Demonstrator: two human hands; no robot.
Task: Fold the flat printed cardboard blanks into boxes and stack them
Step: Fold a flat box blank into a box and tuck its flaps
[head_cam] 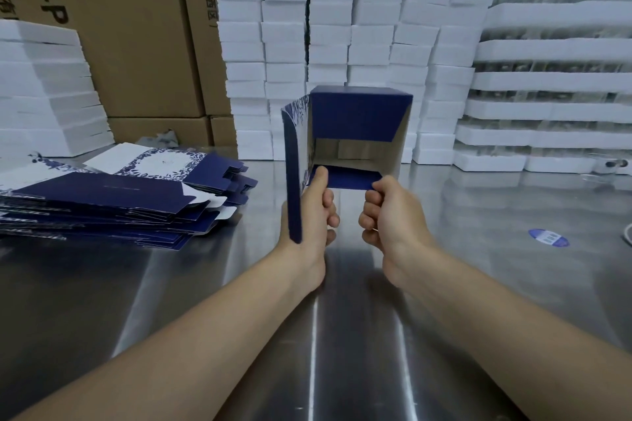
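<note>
Head view: half-formed box (355, 113) was held up off the surface (478, 249), centre of scene, open end facing me, brown inside showing. One long printed panel hung loose down its left side.

Left hand (313, 215) was curled round that left edge, thumb pressed on the left end of the low blue flap (345, 179). Right hand (390, 212) pinched the flap's right end, fingers tucked under.

Stack of flat blanks (113, 195) sat left on the surface, well apart from the box. No finished boxes that I could see. White foam blocks (342, 27) were piled along the far side, brown cartons (136, 27) far left.

My read on handling: light printed card, stiff along the panels, bends only at the scores. The coated face looked slick, so a pinch at the edges beats a flat palm. I'd grip near the corners by the fold lines. Squeezing mid-panel risks creasing the print. The shell looked easy to crush until the flaps lock.
</note>
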